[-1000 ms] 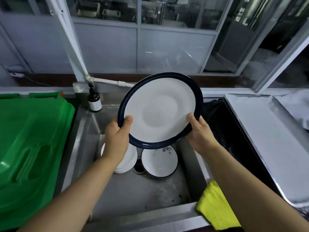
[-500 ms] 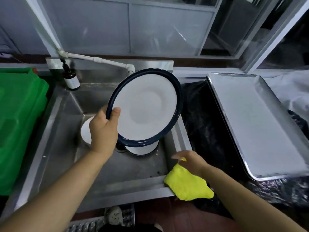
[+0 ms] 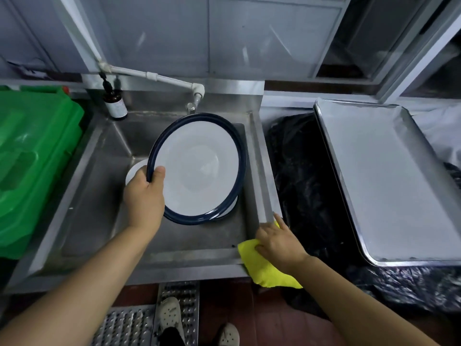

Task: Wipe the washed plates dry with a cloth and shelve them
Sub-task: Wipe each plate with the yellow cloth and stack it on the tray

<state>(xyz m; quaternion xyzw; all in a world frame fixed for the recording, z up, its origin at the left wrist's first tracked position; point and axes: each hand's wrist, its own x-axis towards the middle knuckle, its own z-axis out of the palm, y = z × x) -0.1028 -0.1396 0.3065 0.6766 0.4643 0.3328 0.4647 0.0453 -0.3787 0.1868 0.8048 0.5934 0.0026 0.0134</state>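
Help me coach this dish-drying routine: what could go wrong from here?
1. The left hand alone grips the blue-rimmed plate by its rim, tilted above the steel sink; if still wet, it might slip onto the plates below.
2. The yellow cloth overhangs the sink's front corner under the right hand; a loose grab could drop it to the floor.
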